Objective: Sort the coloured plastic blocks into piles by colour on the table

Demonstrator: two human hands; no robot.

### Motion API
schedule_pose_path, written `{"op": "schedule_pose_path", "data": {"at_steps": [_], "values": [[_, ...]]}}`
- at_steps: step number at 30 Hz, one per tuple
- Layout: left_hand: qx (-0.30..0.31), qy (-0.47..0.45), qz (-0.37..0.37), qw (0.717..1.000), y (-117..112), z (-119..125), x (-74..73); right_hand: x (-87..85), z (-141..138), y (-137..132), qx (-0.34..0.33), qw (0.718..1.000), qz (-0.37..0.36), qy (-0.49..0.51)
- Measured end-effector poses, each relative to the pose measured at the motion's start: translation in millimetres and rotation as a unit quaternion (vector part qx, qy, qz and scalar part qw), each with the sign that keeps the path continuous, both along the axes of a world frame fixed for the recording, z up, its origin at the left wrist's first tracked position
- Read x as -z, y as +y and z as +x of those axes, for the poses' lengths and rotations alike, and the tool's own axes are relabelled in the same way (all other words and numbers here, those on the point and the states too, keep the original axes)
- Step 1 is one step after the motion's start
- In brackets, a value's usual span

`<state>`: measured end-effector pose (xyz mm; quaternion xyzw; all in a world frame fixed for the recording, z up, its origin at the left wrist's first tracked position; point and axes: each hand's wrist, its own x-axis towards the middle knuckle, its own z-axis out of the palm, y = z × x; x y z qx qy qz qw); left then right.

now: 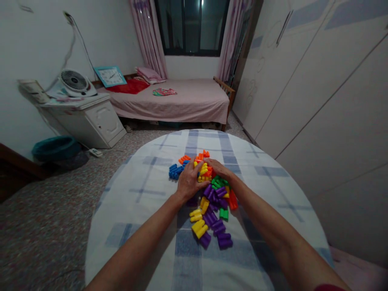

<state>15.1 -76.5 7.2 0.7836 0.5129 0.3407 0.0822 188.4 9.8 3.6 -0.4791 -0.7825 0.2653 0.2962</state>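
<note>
A heap of plastic building blocks lies on the cloth-covered table, with both of my hands in it. My left hand (190, 180) rests at the heap's left side, its thumb stretched away from the fingers beside some yellow blocks (205, 173). From the right, my right hand (218, 169) reaches over the orange and red blocks, fingers extended and their tips partly hidden. Blue blocks (175, 172) lie left of my left hand. Green blocks (218, 182) sit under my right wrist. Purple blocks (218, 227) and more yellow blocks (199, 228) spread toward me.
The round table (136, 214) has a white and blue checked cloth. Beyond it stand a bed (188, 101) with a pink sheet and a white cabinet (104, 123) bearing a fan (75, 81). A wardrobe (321, 105) lines the right side; a teal bin (56, 148) stands at left.
</note>
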Motion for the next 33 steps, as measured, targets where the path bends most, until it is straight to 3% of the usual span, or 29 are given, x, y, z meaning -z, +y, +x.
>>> {"op": "schedule_pose_path", "data": {"at_steps": [4, 6, 8, 10, 13, 16, 17, 19, 22, 25, 27, 33], "values": [[0.036, -0.012, 0.026, 0.999, 16.6, 22.6, -9.2, -0.2, -4.6, -8.9, -0.018, 0.983, -0.133, 0.128], [0.082, -0.009, 0.031, 0.996, 16.9, 28.5, -17.6, -3.6, -5.5, -14.4, -0.008, 0.969, -0.176, 0.173], [0.132, 0.0, 0.031, 0.991, 11.9, 26.3, -27.5, -8.3, -0.4, -20.3, 0.004, 0.958, -0.193, 0.211], [0.141, -0.002, 0.032, 0.99, 4.6, 12.7, -33.4, -10.8, 14.0, -27.1, 0.02, 0.951, -0.201, 0.234], [0.026, -0.021, 0.029, 0.999, -3.5, -26.8, -23.5, -1.5, 47.3, -41.8, 0.084, 0.969, -0.143, 0.183], [-0.193, 0.007, -0.014, 0.981, -3.8, -67.9, 7.8, 22.9, 70.6, -64.5, 0.195, 0.97, -0.072, 0.123], [-0.24, 0.021, -0.052, 0.969, -2.5, -76.4, 19.4, 31.5, 71.7, -73.0, 0.226, 0.966, -0.06, 0.114], [-0.273, 0.024, -0.112, 0.955, 1.2, -81.5, 38.2, 45.0, 63.1, -88.6, 0.254, 0.96, -0.041, 0.11], [-0.196, -0.054, -0.14, 0.969, 7.9, -64.9, 48.2, 51.2, 34.2, -100.9, 0.238, 0.962, -0.013, 0.132], [-0.093, -0.195, -0.142, 0.966, 14.0, -40.4, 40.4, 45.5, 9.6, -96.5, 0.236, 0.958, -0.011, 0.161], [-0.069, -0.255, -0.139, 0.954, 17.1, -28.4, 31.7, 40.5, 2.3, -87.8, 0.235, 0.956, -0.017, 0.177], [0.007, -0.2, -0.085, 0.976, 18.2, 1.3, 5.9, 35.4, -3.8, -58.4, 0.157, 0.95, -0.078, 0.257]]}}
